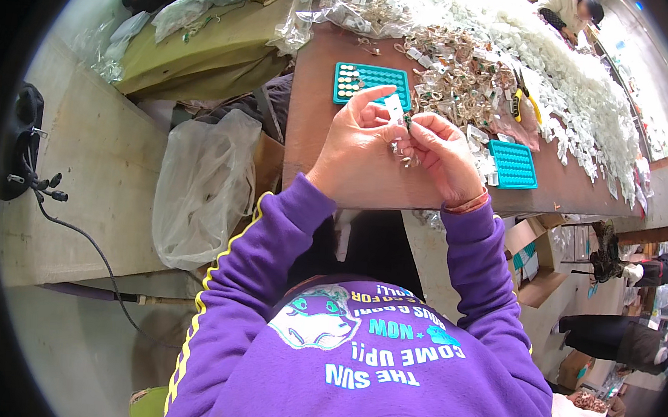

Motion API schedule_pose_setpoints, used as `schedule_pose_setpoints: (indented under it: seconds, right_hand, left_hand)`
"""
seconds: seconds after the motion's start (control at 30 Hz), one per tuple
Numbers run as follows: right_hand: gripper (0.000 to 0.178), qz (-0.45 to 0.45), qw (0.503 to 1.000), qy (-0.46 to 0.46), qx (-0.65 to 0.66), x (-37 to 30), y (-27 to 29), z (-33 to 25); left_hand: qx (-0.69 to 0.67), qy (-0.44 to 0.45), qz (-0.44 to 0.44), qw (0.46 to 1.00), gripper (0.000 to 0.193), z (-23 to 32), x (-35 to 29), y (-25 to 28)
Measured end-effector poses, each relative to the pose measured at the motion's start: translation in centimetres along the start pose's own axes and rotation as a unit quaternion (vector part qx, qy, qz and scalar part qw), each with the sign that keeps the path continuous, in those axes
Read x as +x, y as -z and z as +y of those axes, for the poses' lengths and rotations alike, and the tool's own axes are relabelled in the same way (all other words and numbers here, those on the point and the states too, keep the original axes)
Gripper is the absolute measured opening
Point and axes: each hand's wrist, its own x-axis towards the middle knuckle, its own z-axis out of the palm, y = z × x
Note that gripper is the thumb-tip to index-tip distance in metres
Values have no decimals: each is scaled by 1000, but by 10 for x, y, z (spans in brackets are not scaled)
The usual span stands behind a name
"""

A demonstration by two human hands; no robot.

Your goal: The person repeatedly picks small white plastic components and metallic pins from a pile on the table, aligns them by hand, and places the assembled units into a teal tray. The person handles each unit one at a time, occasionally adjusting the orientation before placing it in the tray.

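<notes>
Above the near edge of the brown table [315, 143], my two hands meet over a small piece of jewellery [407, 120] with green bits. A white tag [394, 107] stands up from it beside my left fingers. My left hand [362, 131] is closed on the piece, its index finger stretched over the tag. From the other side, thumb and fingers of my right hand [446, 152] pinch the piece. Small shiny parts [407, 161] dangle below the fingers; their exact kind is too small to tell. Just behind my left hand lies a teal tray [393, 80] with round pale pieces in its left cups.
A heap of tagged cord jewellery [447, 71] covers the table behind my hands, with a long mound of white tags or packets [567, 92] beyond. Yellow-handled pliers [517, 106] lie at right, near a second teal tray [514, 165]. A clear plastic bag [203, 190] hangs left.
</notes>
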Motion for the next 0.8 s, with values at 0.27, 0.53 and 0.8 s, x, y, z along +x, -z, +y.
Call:
schedule_pose_setpoints:
  seconds: [0.27,0.53,0.8]
  right_hand:
    - [11,-16,999,-37,-18,-6,0,5]
    - [14,32,990,19,-136,-13,-10,10]
    - [11,14,998,-40,-55,-25,-20,6]
  left_hand:
    - [-59,-34,75,995,35,-7,-20,-11]
    - [-26,-6,77,997,19,-6,-23,-8]
    - [-159,70,27,984,18,3,-38,-3]
